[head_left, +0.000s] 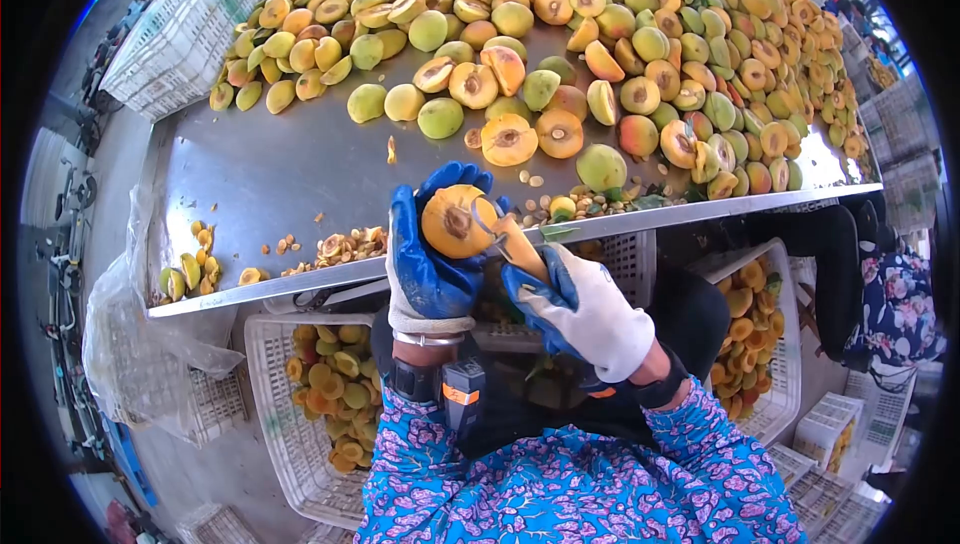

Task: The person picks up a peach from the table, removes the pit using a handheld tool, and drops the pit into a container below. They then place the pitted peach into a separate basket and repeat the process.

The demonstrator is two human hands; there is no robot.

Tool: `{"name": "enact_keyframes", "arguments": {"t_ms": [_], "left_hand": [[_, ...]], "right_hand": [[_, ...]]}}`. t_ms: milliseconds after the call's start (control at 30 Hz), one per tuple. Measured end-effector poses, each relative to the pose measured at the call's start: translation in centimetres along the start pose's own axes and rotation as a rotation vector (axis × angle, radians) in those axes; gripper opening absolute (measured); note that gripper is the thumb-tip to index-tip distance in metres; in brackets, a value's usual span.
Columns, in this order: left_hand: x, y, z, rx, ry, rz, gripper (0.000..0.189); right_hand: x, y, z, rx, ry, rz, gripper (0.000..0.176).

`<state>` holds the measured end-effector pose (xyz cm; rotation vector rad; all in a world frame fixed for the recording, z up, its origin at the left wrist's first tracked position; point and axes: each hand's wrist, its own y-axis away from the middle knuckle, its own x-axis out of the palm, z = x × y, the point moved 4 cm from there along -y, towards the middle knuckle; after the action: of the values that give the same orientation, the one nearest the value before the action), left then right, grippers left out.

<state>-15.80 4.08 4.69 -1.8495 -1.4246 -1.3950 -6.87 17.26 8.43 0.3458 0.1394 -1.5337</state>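
In a blue-and-white work glove, my left hand cups a halved yellow fruit, cut face up, brown in its hollow. My right hand, gloved alike, is wrapped round the wooden handle of a pitting tool. The tool's curved metal loop touches the cut face of the fruit. Both hands are over the front edge of a metal table. Just beyond them lie more halved fruits, several with pits showing.
A large heap of halved fruit covers the table's back and right. Loose pits lie along the raised front rim. White crates of fruit halves stand below, at left and right. Another person's flowered sleeve shows at the right.
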Motion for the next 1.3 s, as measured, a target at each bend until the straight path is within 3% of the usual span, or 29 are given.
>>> {"name": "enact_keyframes", "arguments": {"t_ms": [100, 200, 700, 900, 967, 1067, 1100, 1133, 1200, 1300], "left_hand": [[0.0, -0.3, 0.1, 0.020, -0.091, 0.044, 0.049], [0.8, 0.1, 0.6, 0.009, -0.068, 0.044, 0.048], [-0.1, 0.9, 1.4, 0.120, -0.306, -0.070, 0.043], [0.4, 1.0, 1.5, 0.052, -0.245, -0.073, 0.045], [0.5, 1.4, 1.4, 0.001, -0.131, -0.008, 0.045], [0.0, 1.2, 1.0, 0.130, -0.111, -0.078, 0.043], [-0.3, 1.2, 1.2, 0.083, -0.071, 0.022, 0.043], [0.5, 1.9, 0.8, 0.222, -0.351, 0.057, 0.040], [2.6, 3.7, 0.6, 0.498, -0.816, 0.120, 0.038], [3.1, 4.1, 1.0, 0.362, -0.569, 0.098, 0.039]], "right_hand": [[0.5, 0.9, 0.4, 0.348, -0.373, 0.188, 0.028], [1.3, 0.5, -0.1, -0.023, 0.401, -0.030, 0.031], [4.0, 0.6, -1.3, -0.052, 0.733, -0.093, 0.023], [3.5, 0.5, -0.9, -0.038, 0.621, -0.055, 0.019], [2.5, 0.7, -0.9, 0.008, 0.361, -0.073, 0.023], [1.4, 1.0, -1.3, 0.073, -0.146, -0.135, 0.028], [1.8, 1.1, -1.7, 0.206, -0.269, -0.097, 0.030], [2.2, 1.2, -2.0, 0.338, -0.391, -0.064, 0.031], [2.4, 0.5, -2.2, 0.152, -0.227, -0.162, 0.029], [1.1, 0.0, -2.0, -0.103, 0.134, -0.283, 0.031]]}}
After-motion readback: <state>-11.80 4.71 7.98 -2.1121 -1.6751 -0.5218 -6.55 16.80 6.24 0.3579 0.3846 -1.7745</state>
